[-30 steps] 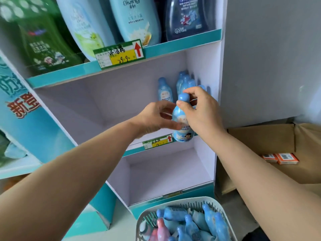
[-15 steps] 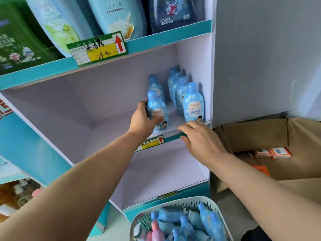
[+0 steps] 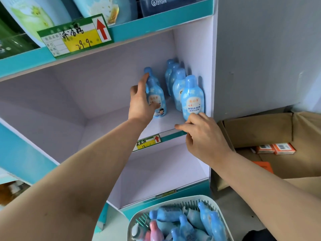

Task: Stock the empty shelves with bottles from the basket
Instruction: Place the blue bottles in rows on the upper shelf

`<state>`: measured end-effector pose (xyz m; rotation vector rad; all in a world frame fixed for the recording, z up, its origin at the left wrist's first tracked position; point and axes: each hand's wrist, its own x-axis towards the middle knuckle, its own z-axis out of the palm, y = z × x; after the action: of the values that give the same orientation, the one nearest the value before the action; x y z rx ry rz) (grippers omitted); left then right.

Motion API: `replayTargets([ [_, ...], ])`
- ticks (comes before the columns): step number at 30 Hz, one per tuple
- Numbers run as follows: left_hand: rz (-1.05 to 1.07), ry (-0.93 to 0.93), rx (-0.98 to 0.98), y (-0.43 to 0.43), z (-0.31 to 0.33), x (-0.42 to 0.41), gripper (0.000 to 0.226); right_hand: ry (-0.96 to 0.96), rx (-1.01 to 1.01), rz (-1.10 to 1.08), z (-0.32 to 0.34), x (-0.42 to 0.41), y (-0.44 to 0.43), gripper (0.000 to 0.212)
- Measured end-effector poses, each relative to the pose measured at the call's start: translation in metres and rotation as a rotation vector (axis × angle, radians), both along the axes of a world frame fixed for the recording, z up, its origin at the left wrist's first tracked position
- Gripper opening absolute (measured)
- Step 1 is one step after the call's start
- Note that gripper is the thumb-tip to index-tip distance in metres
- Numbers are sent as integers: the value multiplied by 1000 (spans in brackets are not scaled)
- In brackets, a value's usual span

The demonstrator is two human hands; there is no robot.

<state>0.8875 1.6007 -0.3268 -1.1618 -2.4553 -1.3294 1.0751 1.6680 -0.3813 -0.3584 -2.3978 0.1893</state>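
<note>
Middle shelf carries blue bottles. Left hand lays straight fingers along one bottle, thumb on its label; right hand, at its 4 o'clock, is loosely curled, empty.

Six blue bottles stand on the middle shelf. One pink bottle shows in the basket. Two orange boxes lie in the carton.

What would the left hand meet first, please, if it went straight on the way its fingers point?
Probably the rear small blue plastic bottle just beyond the left hand; depth is unclear.
</note>
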Motion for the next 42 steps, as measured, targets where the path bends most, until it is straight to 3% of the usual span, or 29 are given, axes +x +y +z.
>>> replayTargets([
  [9,16,-16,5,20,-2,-15,98,92,-4,-66,-9,-5,-2,22],
  [16,30,-44,14,25,-1,-16,96,196,-31,-78,-7,-13,-2,23],
  [34,74,-39,-23,13,3,-10,97,175,-22,-120,-9,-14,-5,21],
  [37,49,-30,2,-3,11,3,87,157,-8,-127,-10,-13,-7,21],
  [42,16,125,43,-41,18,41,40,47,-80,-124,-8,-3,-19,35],
])
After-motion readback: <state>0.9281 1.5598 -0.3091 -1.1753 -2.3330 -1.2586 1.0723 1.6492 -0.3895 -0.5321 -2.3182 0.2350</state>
